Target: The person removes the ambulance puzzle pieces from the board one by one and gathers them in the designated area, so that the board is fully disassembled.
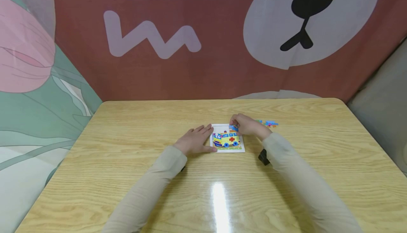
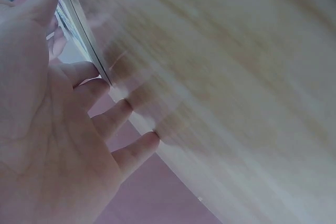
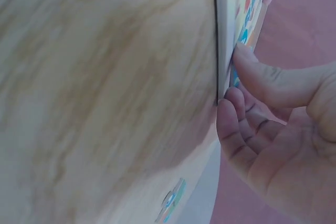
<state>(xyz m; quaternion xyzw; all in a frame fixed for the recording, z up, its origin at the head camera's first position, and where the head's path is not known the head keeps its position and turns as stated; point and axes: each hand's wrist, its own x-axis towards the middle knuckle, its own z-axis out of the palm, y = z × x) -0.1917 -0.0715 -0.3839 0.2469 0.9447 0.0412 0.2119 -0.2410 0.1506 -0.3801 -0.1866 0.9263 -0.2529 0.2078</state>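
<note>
A white-framed jigsaw puzzle point(image 1: 227, 151) lies on the table, its picture a yellow ambulance with a red cross. My left hand point(image 1: 195, 140) steadies the frame's left side, fingers spread straight, thumb near the lower left corner. At the frame's upper right, my right hand point(image 1: 246, 124) pinches a blue puzzle piece point(image 1: 233, 128) between thumb and fingers, partly hidden by them. In the right wrist view the thumb point(image 3: 257, 74) lies along the frame's edge, and the other fingers curl close beside it. White backing shows at the picture's upper left.
Several loose puzzle pieces point(image 1: 271, 123) lie on the wooden table point(image 1: 133, 130) just beyond my right wrist. A black object point(image 1: 263, 157) shows beneath the right sleeve. A curtain point(image 1: 178, 77) with a cartoon print hangs behind the table's far edge.
</note>
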